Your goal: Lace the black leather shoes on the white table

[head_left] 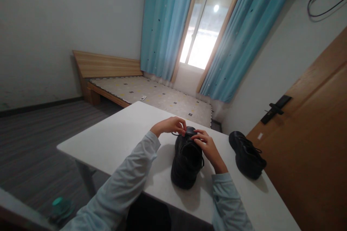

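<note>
A black lace-up shoe [184,168] stands upright on the white table [114,135], its opening toward me and its toe pointing away. My left hand [172,125] is at the left side of the lacing, thumb and fingers pinched on the black shoelace [175,134], part of which sticks out to the left. From the right, my right hand [205,143] has its bent fingers closed on the shoe's upper beside the lacing. What exactly lies between those fingertips is too small to see. Lace also hangs at the shoe's right side.
A second black shoe [249,158] lies near the table's right edge. Beyond the table is a bed [173,103] with a small white object [143,98] on it. A wooden door [306,115] stands at right, and a green-topped item [58,204] sits low at left.
</note>
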Motion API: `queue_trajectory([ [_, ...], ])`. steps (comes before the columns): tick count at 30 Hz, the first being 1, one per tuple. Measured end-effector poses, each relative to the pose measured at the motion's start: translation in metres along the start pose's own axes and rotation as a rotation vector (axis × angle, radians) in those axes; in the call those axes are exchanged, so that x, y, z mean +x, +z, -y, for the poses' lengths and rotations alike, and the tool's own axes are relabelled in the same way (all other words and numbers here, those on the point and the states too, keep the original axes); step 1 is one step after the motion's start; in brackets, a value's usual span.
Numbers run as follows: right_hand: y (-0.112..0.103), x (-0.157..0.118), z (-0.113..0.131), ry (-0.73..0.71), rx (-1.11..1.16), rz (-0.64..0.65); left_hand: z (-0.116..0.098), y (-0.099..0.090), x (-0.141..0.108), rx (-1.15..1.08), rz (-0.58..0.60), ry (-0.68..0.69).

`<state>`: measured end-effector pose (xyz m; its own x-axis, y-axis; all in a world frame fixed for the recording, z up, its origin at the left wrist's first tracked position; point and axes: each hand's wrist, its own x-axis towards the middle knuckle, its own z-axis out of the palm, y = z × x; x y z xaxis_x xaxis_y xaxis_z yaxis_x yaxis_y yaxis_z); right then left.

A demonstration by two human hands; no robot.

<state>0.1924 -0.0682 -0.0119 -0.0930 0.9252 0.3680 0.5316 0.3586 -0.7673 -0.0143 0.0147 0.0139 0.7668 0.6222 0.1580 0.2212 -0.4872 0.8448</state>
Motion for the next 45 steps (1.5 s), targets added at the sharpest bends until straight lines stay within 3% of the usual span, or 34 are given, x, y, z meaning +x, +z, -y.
queue_trajectory([
  [13,0.004,0.002,-0.003,-0.017,-0.006,0.014,-0.004,-0.001,0.0,0.24,0.014,-0.038],
  [31,0.007,0.003,-0.005,0.021,0.071,-0.031,-0.006,0.002,0.002,0.166,0.07,-0.059],
  [37,0.007,0.004,-0.006,0.023,0.08,-0.031,-0.006,0.002,-0.001,0.18,0.152,-0.092],
  [45,0.009,0.004,-0.008,0.001,0.071,-0.041,-0.002,0.007,0.004,0.2,0.122,-0.102],
])
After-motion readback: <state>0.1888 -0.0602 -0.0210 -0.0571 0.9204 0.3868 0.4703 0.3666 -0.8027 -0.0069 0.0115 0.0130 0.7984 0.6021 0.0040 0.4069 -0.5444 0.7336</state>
